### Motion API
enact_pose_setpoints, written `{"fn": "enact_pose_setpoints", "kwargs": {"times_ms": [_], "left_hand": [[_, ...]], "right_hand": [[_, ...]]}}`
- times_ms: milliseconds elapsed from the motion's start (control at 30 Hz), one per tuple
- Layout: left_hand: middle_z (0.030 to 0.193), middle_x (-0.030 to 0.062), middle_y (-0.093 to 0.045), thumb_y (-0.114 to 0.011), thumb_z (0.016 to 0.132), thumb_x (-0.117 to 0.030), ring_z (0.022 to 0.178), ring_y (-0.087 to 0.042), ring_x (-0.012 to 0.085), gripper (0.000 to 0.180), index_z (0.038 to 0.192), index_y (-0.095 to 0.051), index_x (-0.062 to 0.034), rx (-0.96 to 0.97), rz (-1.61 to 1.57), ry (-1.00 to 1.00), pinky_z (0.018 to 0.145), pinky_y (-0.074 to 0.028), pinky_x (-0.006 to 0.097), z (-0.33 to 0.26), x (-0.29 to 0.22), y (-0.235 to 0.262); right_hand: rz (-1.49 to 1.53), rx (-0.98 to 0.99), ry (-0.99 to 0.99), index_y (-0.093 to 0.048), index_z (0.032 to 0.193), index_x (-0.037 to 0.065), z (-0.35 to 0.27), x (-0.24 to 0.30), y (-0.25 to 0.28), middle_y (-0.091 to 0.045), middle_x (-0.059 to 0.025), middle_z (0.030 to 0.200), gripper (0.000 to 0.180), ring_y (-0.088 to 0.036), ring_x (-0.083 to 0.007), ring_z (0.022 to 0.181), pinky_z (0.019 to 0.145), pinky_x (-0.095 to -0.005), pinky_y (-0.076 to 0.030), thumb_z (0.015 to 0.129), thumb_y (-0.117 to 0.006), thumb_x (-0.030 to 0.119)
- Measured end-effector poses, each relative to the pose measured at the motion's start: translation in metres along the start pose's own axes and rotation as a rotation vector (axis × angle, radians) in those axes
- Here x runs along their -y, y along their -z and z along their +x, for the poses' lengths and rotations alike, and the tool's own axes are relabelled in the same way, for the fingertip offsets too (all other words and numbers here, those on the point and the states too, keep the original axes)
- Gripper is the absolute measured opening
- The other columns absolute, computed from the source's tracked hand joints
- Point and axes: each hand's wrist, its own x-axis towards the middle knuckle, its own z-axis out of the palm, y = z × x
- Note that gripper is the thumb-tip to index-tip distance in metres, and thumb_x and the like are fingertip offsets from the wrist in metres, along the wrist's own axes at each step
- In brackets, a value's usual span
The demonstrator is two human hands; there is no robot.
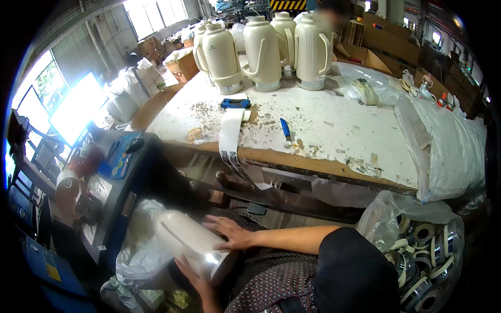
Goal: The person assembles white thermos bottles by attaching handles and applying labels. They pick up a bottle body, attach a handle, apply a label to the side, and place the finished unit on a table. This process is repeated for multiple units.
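Flask (183, 236), cream with a shiny metal end, is held low at the person's left side, beside the lap (271, 287) and below the near edge of the table (339, 122). It is supported from two sides, apparently so that the smooth, round body cannot roll or slip. By the right hand (232, 233), fingers spread and nearly straight, the upper side is covered; nothing is gripped tightly. By the left hand (195, 279), loosely opened, the lower side is touched; how far its fingers are wrapped underneath cannot be told.

The long axis is laid aslant: the cream end is pointed to the upper left, over the white plastic bag (138, 261), and the metal end to the lower right, toward the body. Judging by the standing flasks (262, 55), whose metal rims are at the bottom, the base is probably kept nearest the lap, perhaps for easy reach.
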Motion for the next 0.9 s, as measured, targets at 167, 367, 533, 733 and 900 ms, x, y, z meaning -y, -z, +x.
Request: {"fn": "enact_pose_setpoints", "kwargs": {"times_ms": [167, 367, 533, 733, 900], "left_hand": [[0.158, 0.0204, -0.007, -0.064, 0.091, -0.027, 0.145, -0.013, 0.0329, 0.076, 0.149, -0.023, 0.0004, 0.036, 0.259, -0.182, 0.116, -0.017, 0.043, 0.01, 0.018, -0.007], [0.155, 0.0204, -0.019, -0.061, 0.092, -0.033, 0.141, -0.024, 0.0321, 0.082, 0.151, -0.015, -0.001, -0.348, 0.242, -0.213, 0.115, -0.022, 0.041, 0.038, 0.034, 0.07], [0.138, 0.0214, -0.045, -0.056, 0.089, -0.052, 0.123, -0.049, 0.036, 0.086, 0.151, -0.017, -0.0081, 0.095, 0.012, -0.744, 0.102, -0.042, 0.05, 0.095, -0.032, 0.105], [0.137, 0.021, -0.046, -0.064, 0.083, -0.05, 0.124, -0.048, 0.0346, 0.095, 0.151, -0.016, -0.0058, 0.793, -0.271, -0.461, 0.103, -0.042, 0.049, 0.16, -0.162, 0.027], [0.136, 0.0207, -0.047, -0.07, 0.077, -0.049, 0.125, -0.048, 0.0334, 0.102, 0.151, -0.016, -0.0038, 0.938, -0.36, -0.325, 0.104, -0.041, 0.049, 0.157, -0.154, 0.01]], "right_hand": [[-0.09, -0.128, 0.038, -0.035, 0.139, -0.005, 0.059, 0.061, -0.038, -0.032, -0.0253, 0.146, 0.089, -0.032, -0.0404, 0.135, 0.114, -0.0444, -0.025, 0.072, -0.072, 0.042], [0.314, -0.3, 0.265, -0.043, 0.13, -0.001, 0.018, 0.069, 0.012, -0.044, -0.0216, 0.137, 0.066, -0.05, -0.0346, 0.12, 0.1, -0.0381, -0.043, 0.074, -0.071, 0.019], [0.22, 0.095, 0.245, -0.061, 0.094, 0.001, -0.013, 0.047, 0.066, -0.061, -0.0152, 0.075, 0.036, -0.058, -0.0275, 0.06, 0.057, -0.0362, -0.046, 0.084, -0.071, 0.035], [0.194, -0.3, 0.597, -0.067, 0.092, 0.005, 0.099, 0.148, 0.1, -0.059, -0.0112, 0.099, 0.044, -0.051, -0.0294, 0.103, 0.081, -0.0449, -0.04, 0.079, -0.07, 0.047], [0.085, 0.023, 0.865, -0.063, 0.087, 0.011, 0.104, 0.163, 0.107, -0.058, -0.0079, 0.091, 0.03, -0.049, -0.0305, 0.093, 0.083, -0.0429, -0.037, 0.075, -0.072, 0.037]]}}
